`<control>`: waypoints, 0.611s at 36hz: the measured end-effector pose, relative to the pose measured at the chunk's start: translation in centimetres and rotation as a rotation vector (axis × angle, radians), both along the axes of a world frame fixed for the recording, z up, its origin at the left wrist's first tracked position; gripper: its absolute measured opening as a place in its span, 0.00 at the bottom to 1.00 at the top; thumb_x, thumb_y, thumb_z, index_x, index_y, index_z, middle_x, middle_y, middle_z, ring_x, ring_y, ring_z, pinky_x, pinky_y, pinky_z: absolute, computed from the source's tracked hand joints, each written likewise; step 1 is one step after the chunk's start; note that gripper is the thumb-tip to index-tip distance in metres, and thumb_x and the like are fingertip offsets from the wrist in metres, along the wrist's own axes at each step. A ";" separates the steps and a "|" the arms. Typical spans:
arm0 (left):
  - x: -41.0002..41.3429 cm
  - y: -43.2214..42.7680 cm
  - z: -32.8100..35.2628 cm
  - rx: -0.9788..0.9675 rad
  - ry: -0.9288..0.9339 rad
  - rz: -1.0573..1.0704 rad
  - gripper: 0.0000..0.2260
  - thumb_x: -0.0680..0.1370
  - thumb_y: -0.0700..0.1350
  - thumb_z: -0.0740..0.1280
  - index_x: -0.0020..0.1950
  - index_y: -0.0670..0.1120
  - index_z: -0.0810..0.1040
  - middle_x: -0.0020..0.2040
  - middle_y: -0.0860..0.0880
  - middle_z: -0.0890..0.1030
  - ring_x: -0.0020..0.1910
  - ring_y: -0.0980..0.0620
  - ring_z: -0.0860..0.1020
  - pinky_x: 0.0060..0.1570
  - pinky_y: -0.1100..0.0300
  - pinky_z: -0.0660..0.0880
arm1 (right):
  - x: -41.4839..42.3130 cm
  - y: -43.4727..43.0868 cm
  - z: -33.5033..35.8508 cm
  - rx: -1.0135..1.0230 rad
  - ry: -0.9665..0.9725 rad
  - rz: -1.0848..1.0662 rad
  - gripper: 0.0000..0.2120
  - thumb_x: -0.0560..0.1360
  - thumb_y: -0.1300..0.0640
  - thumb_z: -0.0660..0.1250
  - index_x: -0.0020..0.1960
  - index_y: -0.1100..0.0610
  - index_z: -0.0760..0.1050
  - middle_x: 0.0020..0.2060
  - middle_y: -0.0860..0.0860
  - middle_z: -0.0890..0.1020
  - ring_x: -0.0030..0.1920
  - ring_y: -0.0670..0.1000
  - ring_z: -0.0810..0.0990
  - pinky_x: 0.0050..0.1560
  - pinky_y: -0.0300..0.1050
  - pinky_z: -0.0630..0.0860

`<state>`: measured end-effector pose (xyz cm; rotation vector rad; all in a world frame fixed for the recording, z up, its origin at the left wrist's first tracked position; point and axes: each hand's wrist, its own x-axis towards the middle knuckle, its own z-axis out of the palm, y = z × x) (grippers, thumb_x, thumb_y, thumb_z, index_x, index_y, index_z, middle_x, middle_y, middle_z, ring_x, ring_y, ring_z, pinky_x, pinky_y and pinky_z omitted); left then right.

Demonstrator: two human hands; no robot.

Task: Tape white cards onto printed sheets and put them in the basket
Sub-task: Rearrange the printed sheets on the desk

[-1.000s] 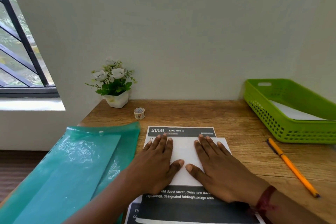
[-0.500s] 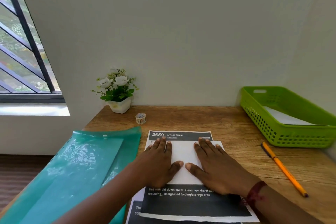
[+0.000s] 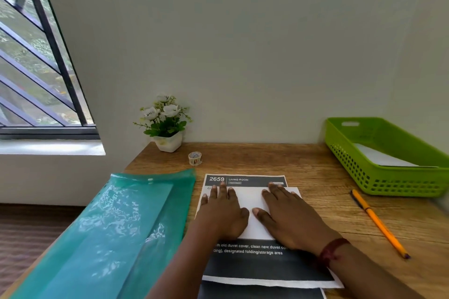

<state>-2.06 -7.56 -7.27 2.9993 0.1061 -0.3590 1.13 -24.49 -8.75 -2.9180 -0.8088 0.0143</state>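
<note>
both hands pressed flat on a white card over the printed sheet

the left hand (image 3: 223,213) and right hand (image 3: 289,218) lie palm down with fingers spread, gripping nothing, side by side on the white card (image 3: 252,201), thumbs nearly meeting; the card sits on the upper part of the printed sheet (image 3: 245,180), headed "2659 living room". taking the sheet as landmark: a teal folder (image 3: 116,230) touches its left edge, a tape roll (image 3: 195,158) stands just behind it, an orange pencil (image 3: 379,223) lies to its right with bare worktop (image 3: 315,170) between, and the green basket (image 3: 388,177) sits beyond the pencil, holding paper and cut off by the frame. the hands hide much of the card; another sheet underneath is barely visible.
</note>
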 end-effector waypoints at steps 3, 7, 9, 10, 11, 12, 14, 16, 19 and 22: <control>-0.2 -0.2 -0.6 -0.022 -0.054 0.018 0.29 0.83 0.55 0.48 0.80 0.44 0.43 0.80 0.40 0.41 0.78 0.39 0.40 0.76 0.43 0.41 | 0.0 0.2 -0.3 0.015 -0.021 -0.013 0.30 0.81 0.38 0.47 0.77 0.54 0.54 0.78 0.54 0.54 0.78 0.52 0.52 0.77 0.51 0.52; -0.3 -0.2 -1.5 -0.041 -0.148 0.025 0.29 0.83 0.56 0.49 0.80 0.46 0.46 0.80 0.41 0.42 0.79 0.41 0.39 0.75 0.42 0.40 | 0.0 0.1 -0.4 0.050 -0.041 -0.026 0.31 0.80 0.37 0.44 0.77 0.53 0.56 0.78 0.54 0.56 0.77 0.52 0.55 0.76 0.49 0.54; -0.5 -0.1 -1.8 -0.040 -0.177 0.027 0.29 0.83 0.58 0.48 0.80 0.47 0.47 0.80 0.42 0.42 0.79 0.41 0.39 0.75 0.42 0.40 | 0.2 -0.2 -0.4 0.066 -0.043 -0.022 0.30 0.80 0.37 0.45 0.76 0.51 0.58 0.78 0.53 0.57 0.77 0.51 0.56 0.75 0.48 0.55; -0.5 0.0 -1.9 -0.045 -0.183 0.028 0.29 0.83 0.59 0.48 0.80 0.48 0.47 0.81 0.43 0.43 0.79 0.42 0.39 0.75 0.42 0.39 | 0.3 -0.3 -0.3 0.073 -0.036 -0.023 0.28 0.81 0.39 0.47 0.76 0.50 0.58 0.78 0.52 0.57 0.77 0.51 0.56 0.75 0.49 0.55; -0.5 0.1 -2.0 -0.051 -0.188 0.028 0.29 0.83 0.60 0.48 0.80 0.49 0.48 0.81 0.43 0.43 0.79 0.42 0.39 0.75 0.42 0.40 | 0.4 -0.5 -0.3 0.081 -0.028 -0.026 0.27 0.81 0.39 0.49 0.76 0.49 0.58 0.78 0.52 0.57 0.77 0.51 0.55 0.75 0.49 0.54; -0.5 0.3 -2.0 -0.057 -0.195 0.030 0.29 0.83 0.61 0.48 0.80 0.50 0.49 0.81 0.44 0.44 0.79 0.42 0.40 0.75 0.42 0.40 | 0.6 -0.7 -0.2 0.089 -0.025 -0.028 0.26 0.81 0.39 0.51 0.76 0.48 0.59 0.78 0.51 0.57 0.77 0.51 0.54 0.75 0.51 0.53; -0.3 0.8 -2.1 -0.066 -0.215 0.035 0.29 0.82 0.62 0.50 0.79 0.52 0.51 0.81 0.45 0.46 0.79 0.43 0.41 0.75 0.42 0.41 | 1.0 -1.2 -0.1 0.107 -0.006 -0.030 0.25 0.80 0.39 0.53 0.75 0.45 0.60 0.77 0.49 0.58 0.77 0.51 0.53 0.74 0.52 0.53; -0.1 1.5 -2.0 -0.091 -0.251 0.051 0.28 0.80 0.63 0.53 0.78 0.54 0.56 0.81 0.45 0.48 0.79 0.44 0.43 0.75 0.42 0.42 | 1.3 -1.8 0.2 0.120 0.031 -0.016 0.25 0.79 0.38 0.53 0.74 0.44 0.60 0.76 0.47 0.59 0.76 0.50 0.54 0.73 0.53 0.54; 0.1 2.5 -1.9 -0.176 -0.281 0.063 0.27 0.78 0.64 0.59 0.74 0.54 0.62 0.79 0.48 0.56 0.79 0.46 0.50 0.76 0.43 0.46 | 1.9 -2.7 0.5 0.123 0.054 0.008 0.35 0.69 0.31 0.44 0.73 0.44 0.60 0.73 0.43 0.60 0.74 0.49 0.57 0.72 0.54 0.54; -0.1 2.7 -1.5 -0.210 -0.308 0.062 0.28 0.77 0.64 0.61 0.73 0.53 0.63 0.76 0.50 0.63 0.76 0.48 0.58 0.76 0.45 0.48 | 2.7 -3.2 0.5 0.143 0.048 0.009 0.40 0.64 0.30 0.42 0.73 0.44 0.60 0.70 0.43 0.63 0.71 0.50 0.61 0.72 0.57 0.55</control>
